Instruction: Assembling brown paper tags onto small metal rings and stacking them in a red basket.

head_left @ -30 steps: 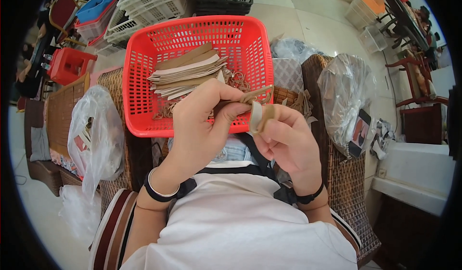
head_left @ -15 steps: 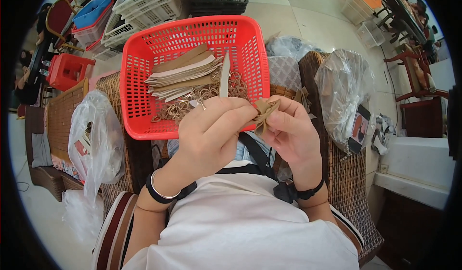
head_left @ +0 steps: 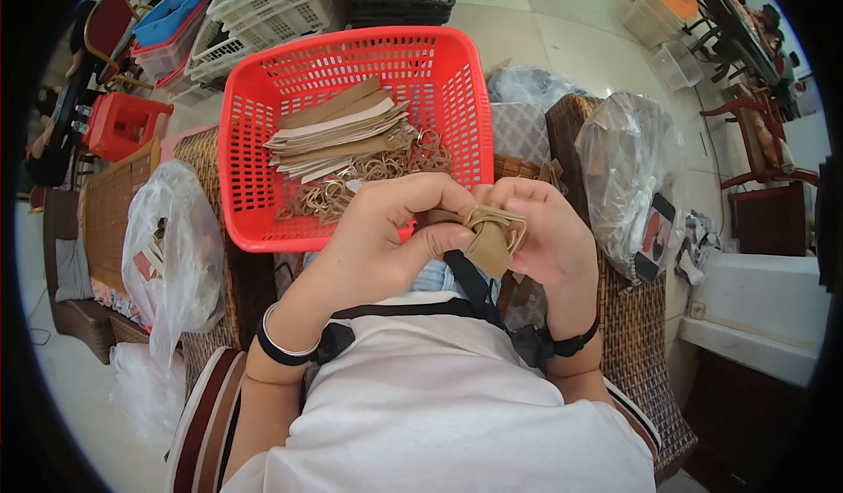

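Note:
Close in front of my body, both hands are closed on a tan belt strap (head_left: 488, 254) with a pale gold metal buckle (head_left: 520, 226) around it. My left hand (head_left: 382, 230) pinches the strap between thumb and fingers beside the buckle. From the other side, my right hand (head_left: 562, 230) grips near the buckle, its fingertips partly hidden. Just beyond them is a red plastic basket (head_left: 487, 155). In it lie a stack of tan and whitish straps (head_left: 338, 129) and a loose heap of gold-coloured buckles (head_left: 320, 196).
A clear plastic bag (head_left: 180, 247) hangs over the woven armrest at left. Another bag (head_left: 623, 151) and a phone-like dark rectangle (head_left: 654, 238) rest on the right armrest. Stacked white crates (head_left: 277, 6) and a red stool (head_left: 123, 127) stand farther off.
The upright whitish strap end by my left hand is no longer visible. A buckle now shows around the tan strap, and my left thumb has come over the strap.

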Tool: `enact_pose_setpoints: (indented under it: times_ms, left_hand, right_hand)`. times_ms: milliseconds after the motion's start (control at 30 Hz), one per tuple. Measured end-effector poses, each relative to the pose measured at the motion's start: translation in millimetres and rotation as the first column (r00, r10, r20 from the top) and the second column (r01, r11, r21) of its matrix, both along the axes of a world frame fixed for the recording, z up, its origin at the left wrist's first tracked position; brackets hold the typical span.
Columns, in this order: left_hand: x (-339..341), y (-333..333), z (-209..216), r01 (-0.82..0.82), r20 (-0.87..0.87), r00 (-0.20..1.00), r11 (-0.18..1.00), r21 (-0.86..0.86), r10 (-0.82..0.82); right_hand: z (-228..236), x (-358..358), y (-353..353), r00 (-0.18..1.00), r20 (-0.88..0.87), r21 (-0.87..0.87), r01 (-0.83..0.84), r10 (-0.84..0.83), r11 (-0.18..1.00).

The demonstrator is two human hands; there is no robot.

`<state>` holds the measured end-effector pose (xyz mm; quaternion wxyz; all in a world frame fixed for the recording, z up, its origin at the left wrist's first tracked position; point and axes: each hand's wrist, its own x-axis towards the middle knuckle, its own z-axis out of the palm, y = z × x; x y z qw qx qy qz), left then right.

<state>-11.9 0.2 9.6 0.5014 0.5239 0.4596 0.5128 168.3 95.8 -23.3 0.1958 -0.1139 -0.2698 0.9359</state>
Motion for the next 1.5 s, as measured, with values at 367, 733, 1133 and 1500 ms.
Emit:
enact_pose_setpoints:
  times_ms: [367,733,1133,1500]
  left_hand:
    - [2.3,5.6,-3.2,-0.092,0.162,0.98,0.986,-0.136,0.114]
    - [-71.3,62.4,-28.6,-0.282,-0.554,0.818,0.948,-0.148,0.157]
    - [-169.3,134.6,-140.4,-0.39,-0.995,0.056,0.919,0.049,0.077]
    - [-112.2,73.2,-31.2,-0.332,-0.882,0.353,0.923,0.193,0.311]
  right_hand:
    - [6.0,13.1,18.1,0.802,0.135,0.364,0.506,-0.582,0.782]
    - [-49.4,46.8,73.0,0.617,0.56,0.72,-0.031,-0.553,0.694]
    - [-69.8,5.7,63.9,0.28,0.201,0.861,-0.508,-0.939,0.033]
    - [-120.8,-140.9,55.7,0.696,0.332,0.787,-0.577,-0.637,-0.22]
